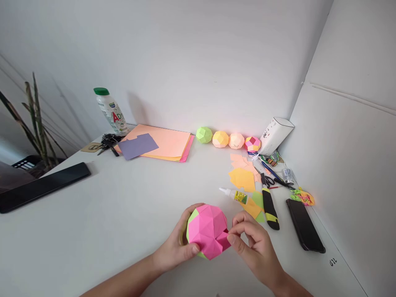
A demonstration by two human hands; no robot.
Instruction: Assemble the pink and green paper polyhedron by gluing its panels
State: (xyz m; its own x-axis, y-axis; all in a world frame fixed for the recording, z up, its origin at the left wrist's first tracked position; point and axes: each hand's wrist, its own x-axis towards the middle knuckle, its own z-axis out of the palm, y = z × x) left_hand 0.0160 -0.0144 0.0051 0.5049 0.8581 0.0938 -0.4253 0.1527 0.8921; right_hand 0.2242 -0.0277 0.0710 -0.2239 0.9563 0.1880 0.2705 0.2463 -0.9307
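Pink and green paper forms the faceted ball [208,227] above the white table [123,202]; our left hand [173,249] grasps its side, seemingly to steady it, while our right hand [258,249] pinches a pink flap [223,243] beside the gap. We have the small nozzle-tipped bottle [236,195] lying nearby, presumably for easy reach.

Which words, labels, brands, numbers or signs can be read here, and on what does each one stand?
"AD", large, on the white bottle with a green cap; its smaller print is unreadable.
Print on the small nozzle bottle: too small.
Print on the white box: too small.
Handwriting on the peach ball and the tabletop: unclear.
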